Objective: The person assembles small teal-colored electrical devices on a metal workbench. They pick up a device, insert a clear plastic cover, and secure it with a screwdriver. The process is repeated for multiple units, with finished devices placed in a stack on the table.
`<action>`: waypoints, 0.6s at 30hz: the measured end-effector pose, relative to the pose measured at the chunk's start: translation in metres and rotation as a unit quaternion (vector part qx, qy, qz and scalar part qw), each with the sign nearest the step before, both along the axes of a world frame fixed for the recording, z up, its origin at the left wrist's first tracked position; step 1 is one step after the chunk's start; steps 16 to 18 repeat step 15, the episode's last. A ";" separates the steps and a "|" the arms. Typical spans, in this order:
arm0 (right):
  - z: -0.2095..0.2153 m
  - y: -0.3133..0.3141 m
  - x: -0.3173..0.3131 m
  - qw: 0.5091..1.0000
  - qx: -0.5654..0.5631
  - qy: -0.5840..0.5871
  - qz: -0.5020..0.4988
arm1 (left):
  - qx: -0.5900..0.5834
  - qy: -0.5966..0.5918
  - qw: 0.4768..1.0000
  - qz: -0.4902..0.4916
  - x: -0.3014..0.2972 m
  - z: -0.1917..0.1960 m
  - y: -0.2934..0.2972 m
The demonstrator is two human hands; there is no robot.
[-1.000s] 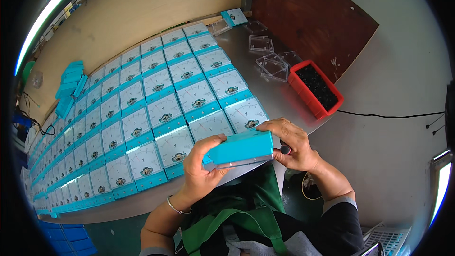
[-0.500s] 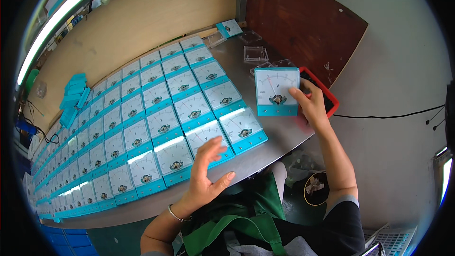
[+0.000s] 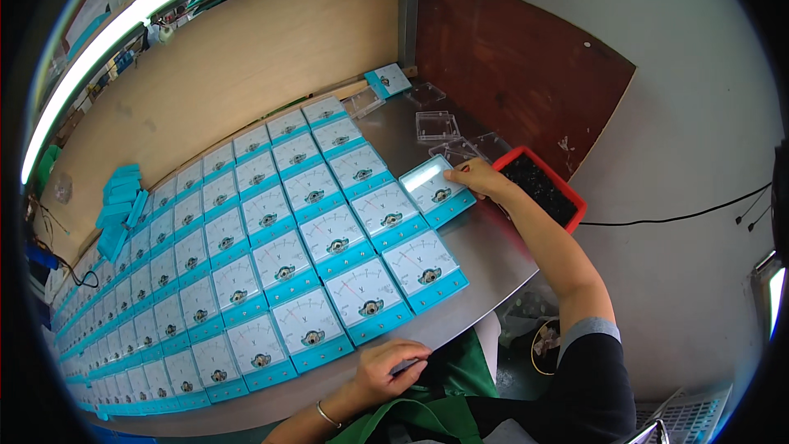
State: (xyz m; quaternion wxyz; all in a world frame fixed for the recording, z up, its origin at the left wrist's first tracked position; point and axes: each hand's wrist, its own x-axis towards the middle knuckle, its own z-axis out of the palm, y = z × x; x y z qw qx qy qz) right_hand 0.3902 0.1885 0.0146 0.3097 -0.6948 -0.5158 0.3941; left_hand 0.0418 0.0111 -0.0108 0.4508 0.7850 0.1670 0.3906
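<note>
My right hand (image 3: 486, 179) grips the right edge of a square voltmeter (image 3: 438, 191) with a white dial and a turquoise lower strip. This meter lies at or just above the table, beside the right end of the laid-out rows, and its cover shines with glare. Many similar voltmeters (image 3: 367, 294) lie face up, side by side, across the metal table (image 3: 485, 255). My left hand (image 3: 390, 372) is closed in front of the table's near edge, above my green apron. Something dark shows between its fingers, too small to name.
A red tray (image 3: 579, 208) of small black parts stands right of my right hand. Clear plastic covers (image 3: 436, 126) lie behind it. Turquoise strips (image 3: 122, 197) are heaped at the far left. A brown board (image 3: 526, 57) and a plywood panel (image 3: 271, 49) border the table.
My right hand has brought the voltmeter left and down from beside the tray to the rows. My left hand has moved down and toward me, its fingers closing. The view has shifted slightly.
</note>
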 end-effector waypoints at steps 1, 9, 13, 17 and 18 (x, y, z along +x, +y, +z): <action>-0.004 0.004 0.001 1.000 0.013 0.006 0.008 | 0.007 -0.006 1.000 -0.005 0.000 -0.001 0.002; -0.011 0.071 0.000 0.971 0.008 -0.234 -0.051 | 0.005 -0.021 1.000 -0.020 -0.005 -0.006 0.012; 0.012 0.088 0.000 0.940 -0.042 -0.336 -0.045 | -0.013 -0.012 1.000 -0.012 -0.012 -0.002 0.012; 0.033 0.100 -0.001 0.946 -0.100 -0.303 -0.051 | -0.011 -0.027 1.000 -0.008 -0.014 0.001 0.014; 0.033 0.100 -0.001 0.946 -0.100 -0.303 -0.051 | -0.011 -0.027 1.000 -0.008 -0.014 0.001 0.014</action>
